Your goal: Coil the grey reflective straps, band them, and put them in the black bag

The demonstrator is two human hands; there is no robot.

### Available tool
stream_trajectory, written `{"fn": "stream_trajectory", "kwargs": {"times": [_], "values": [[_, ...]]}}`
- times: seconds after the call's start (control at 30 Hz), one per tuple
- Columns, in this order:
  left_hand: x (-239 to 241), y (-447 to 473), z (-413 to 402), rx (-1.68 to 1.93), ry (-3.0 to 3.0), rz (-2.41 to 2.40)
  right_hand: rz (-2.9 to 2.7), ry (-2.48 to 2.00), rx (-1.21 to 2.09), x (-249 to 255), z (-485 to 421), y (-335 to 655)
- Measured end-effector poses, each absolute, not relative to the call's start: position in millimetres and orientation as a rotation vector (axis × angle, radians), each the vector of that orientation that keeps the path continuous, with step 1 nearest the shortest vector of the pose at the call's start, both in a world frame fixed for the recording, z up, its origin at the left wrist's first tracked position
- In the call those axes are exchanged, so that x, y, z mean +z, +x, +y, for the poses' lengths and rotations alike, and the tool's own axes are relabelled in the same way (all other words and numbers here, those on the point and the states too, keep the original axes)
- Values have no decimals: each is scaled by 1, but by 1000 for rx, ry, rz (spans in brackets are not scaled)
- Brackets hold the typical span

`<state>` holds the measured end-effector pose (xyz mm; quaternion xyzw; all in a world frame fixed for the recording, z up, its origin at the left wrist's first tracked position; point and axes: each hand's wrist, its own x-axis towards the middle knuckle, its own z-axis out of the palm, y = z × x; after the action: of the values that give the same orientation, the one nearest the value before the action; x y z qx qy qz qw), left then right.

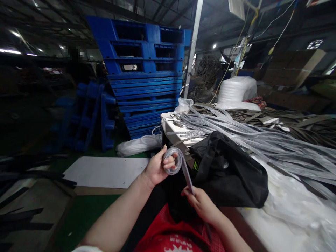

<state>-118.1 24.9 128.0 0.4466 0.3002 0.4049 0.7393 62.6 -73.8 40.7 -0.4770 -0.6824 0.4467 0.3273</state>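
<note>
A coil of flat greyish strip [180, 161], wrapped in clear plastic, is held up in front of me. My left hand [158, 164] has its fingers through the middle of the coil and curled against it. From the coil's right side the strip runs down to my right hand [195, 200], which pinches it between thumb and fingers. Just right of the coil lies a black bag [228, 171] with some green lettering. Beyond the bag, many similar plastic-wrapped strips [236, 129] spread over the table.
A white-topped table [168, 122] stands ahead to the right, with dark strips [296, 122] and a white foam roll [236, 91] on it. Stacked blue pallets [149, 77] rise behind. A white board [105, 171] lies on the floor at left, near black strips [23, 213].
</note>
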Motion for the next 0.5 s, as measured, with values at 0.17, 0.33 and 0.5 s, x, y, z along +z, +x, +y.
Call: {"fn": "stream_trajectory", "kwargs": {"times": [0.17, 0.33, 0.5], "values": [[103, -100, 12, 1234, 1629, 837, -1646, -908, 1579, 67, -87, 52], [76, -97, -4, 705, 1902, 902, -1363, -1070, 1631, 76, -60, 104], [69, -99, 2, 262, 1767, 805, -1714, -1256, 1484, 63, -53, 134]]}}
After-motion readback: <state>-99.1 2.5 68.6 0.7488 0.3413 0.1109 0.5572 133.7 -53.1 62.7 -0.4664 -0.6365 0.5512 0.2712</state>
